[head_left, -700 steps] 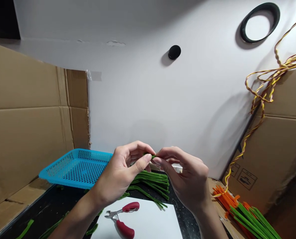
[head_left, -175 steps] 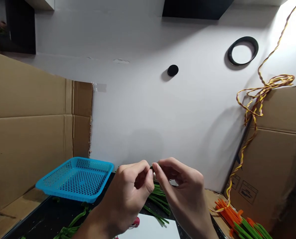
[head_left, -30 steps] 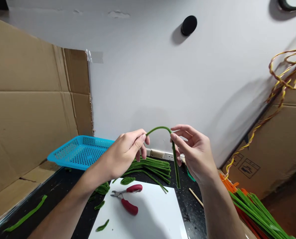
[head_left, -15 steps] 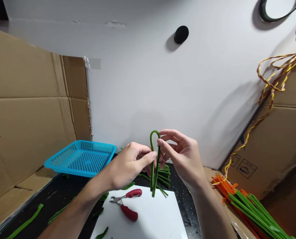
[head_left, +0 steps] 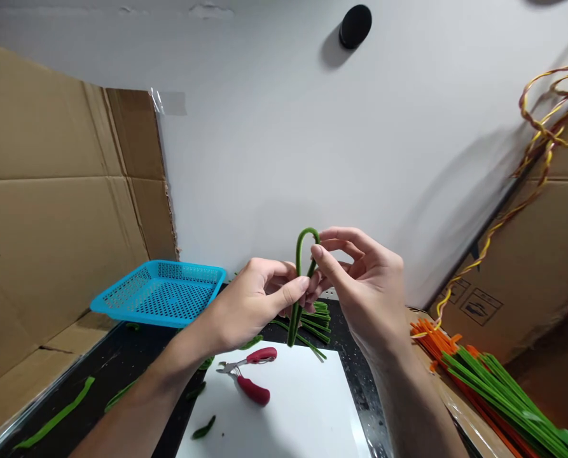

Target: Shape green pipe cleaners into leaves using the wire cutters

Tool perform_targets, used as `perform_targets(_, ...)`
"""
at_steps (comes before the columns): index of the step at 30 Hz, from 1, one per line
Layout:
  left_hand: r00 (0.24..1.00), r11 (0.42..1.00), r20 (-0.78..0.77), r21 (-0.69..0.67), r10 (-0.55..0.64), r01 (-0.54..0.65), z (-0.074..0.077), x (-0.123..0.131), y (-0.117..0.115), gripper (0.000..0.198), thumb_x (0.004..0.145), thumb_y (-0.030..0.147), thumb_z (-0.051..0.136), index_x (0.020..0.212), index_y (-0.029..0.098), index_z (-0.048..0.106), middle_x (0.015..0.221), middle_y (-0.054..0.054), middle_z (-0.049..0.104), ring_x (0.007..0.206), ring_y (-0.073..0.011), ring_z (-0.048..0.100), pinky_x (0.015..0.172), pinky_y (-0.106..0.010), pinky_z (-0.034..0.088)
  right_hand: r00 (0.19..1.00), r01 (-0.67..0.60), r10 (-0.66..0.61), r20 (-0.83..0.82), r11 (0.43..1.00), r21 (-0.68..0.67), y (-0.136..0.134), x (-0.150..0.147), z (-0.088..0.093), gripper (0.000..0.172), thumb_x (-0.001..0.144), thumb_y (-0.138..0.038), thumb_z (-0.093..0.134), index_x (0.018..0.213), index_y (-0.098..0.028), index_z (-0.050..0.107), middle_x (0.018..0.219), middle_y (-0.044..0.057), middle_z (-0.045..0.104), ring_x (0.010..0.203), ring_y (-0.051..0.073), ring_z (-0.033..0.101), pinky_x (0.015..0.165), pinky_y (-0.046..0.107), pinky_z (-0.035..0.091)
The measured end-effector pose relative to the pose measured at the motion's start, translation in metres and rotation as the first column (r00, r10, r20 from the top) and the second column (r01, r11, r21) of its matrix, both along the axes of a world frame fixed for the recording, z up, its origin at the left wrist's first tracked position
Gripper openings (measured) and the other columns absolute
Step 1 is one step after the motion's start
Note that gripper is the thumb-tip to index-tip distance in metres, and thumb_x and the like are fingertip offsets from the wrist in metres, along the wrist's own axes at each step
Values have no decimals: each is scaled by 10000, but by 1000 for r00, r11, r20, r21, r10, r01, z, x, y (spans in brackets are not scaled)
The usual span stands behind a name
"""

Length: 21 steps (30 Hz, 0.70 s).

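Observation:
A dark green pipe cleaner point(head_left: 299, 251), bent into a loop at its top, is held up in front of me. My left hand point(head_left: 250, 302) pinches its two legs together between thumb and fingers, partway down. My right hand point(head_left: 360, 273) grips the right side of the loop near the top with thumb and forefinger. Both leg ends hang side by side below my left fingers. Beneath the hands, red-handled nippers point(head_left: 252, 389) lie with their handles apart on a white board point(head_left: 307, 413).
A blue perforated basket point(head_left: 169, 299) stands at the left. Dark green pipe cleaners point(head_left: 317, 324) lie behind the board, with short pieces point(head_left: 203, 427) around it. Orange point(head_left: 436, 346) and bright green pipe cleaners point(head_left: 498, 394) lie at right, below a twisted yellow-brown cord point(head_left: 491, 240). Cardboard walls point(head_left: 49, 222) flank the table.
The legs of the pipe cleaner have come closer together in my left fingers, and its loop looks wider. Both hands sit slightly higher and farther right in view; the camera has tilted down.

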<state>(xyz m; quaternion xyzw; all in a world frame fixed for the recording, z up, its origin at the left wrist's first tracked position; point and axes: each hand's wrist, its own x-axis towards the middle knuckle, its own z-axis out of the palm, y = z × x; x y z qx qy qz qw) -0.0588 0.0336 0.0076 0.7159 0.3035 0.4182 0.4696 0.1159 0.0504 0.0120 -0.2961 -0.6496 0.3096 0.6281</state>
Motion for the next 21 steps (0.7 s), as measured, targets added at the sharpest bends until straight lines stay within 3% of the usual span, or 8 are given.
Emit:
perform_targets(4,1000,1000,2,8,-10,10,-3,-1,6,334,1004,456,665,882,151,725,842,-55,715,770,-179,663,738,-315,517,999,23,-24,42,999,26,2,2,-1,251,946,-439,740,1015,-209,664,916,30,679,494,107,632,438,282,600)
perform_targets(9,996,1000,-84,9,-21,22,-3,-5,9,323,960,434,724,790,160,748,807,-59,732,813,-189,651,816,-329,520,976,72,-92,197,992,107,3,9,-3,260,960,-355,728,1195,-256,682,831,3,657,497,107,587,430,263,521)
perform_targets(13,987,999,-156,-20,-43,40,-2,-4,8,299,961,407,719,802,160,775,787,-45,714,735,-158,608,735,-301,507,928,189,-246,278,958,217,6,14,-4,113,974,-320,698,1008,-248,778,769,4,678,472,94,546,423,261,459)
perform_targets(17,990,994,-115,-74,-85,76,-2,-2,6,230,910,367,788,807,162,785,777,-39,731,709,-149,628,705,-289,520,917,249,-308,252,938,241,10,20,-6,161,978,-314,687,924,-228,813,675,0,693,454,107,557,443,271,477)
perform_targets(21,992,989,-61,-104,-113,107,-3,-3,7,155,859,294,851,962,179,834,836,-46,787,796,-169,707,768,-288,559,908,285,-335,250,934,215,13,26,-5,172,957,-323,713,896,-210,828,560,-15,634,421,112,542,442,275,478)
